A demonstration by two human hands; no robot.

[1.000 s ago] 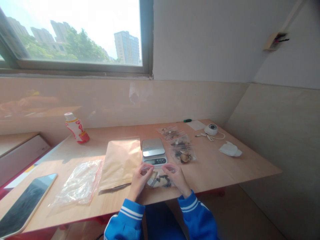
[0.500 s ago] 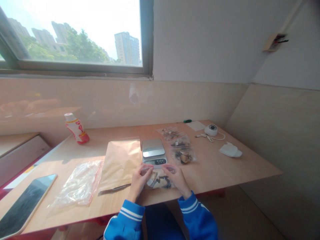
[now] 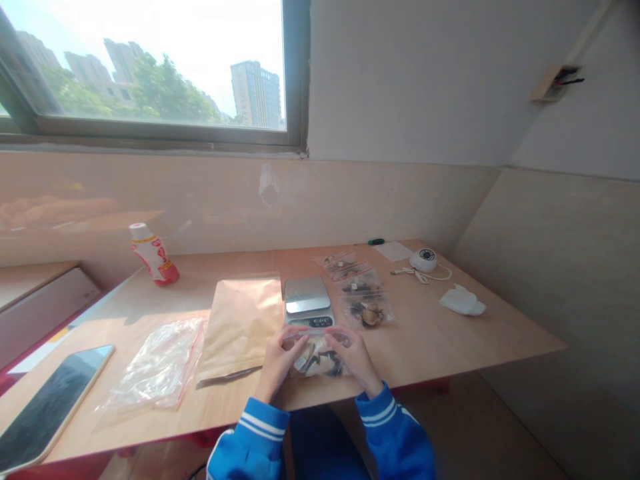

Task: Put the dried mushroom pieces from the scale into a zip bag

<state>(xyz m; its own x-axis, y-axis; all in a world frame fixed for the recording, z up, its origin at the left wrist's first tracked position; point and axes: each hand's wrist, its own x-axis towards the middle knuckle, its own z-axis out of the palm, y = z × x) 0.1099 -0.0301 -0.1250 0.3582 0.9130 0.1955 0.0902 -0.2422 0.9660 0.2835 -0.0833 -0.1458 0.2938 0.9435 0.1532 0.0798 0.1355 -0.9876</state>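
Note:
Between my hands is a clear zip bag (image 3: 318,363) with pale and dark dried pieces and a small white label inside. My left hand (image 3: 281,353) pinches its top edge on the left, fingers closed. On the right, my right hand (image 3: 351,351) pinches the same edge. The bag sits at the near side of the table, just in front of a kitchen scale (image 3: 308,297) with a steel top and a dark display. Right of the scale, a filled zip bag (image 3: 369,313) lies flat, with more filled zip bags (image 3: 345,267) behind it.
Left of the scale lies a brown paper bag (image 3: 245,323), then empty clear bags (image 3: 157,363) and a phone (image 3: 55,407). A red and white bottle (image 3: 154,257) stands at the back left. Toward the right are a white round device (image 3: 423,261) with a cable and a crumpled white tissue (image 3: 463,301).
Both hands stay at the bag's top edge, with the thumbs shifted only slightly. The view has moved a little; the things on the table lie where they were.

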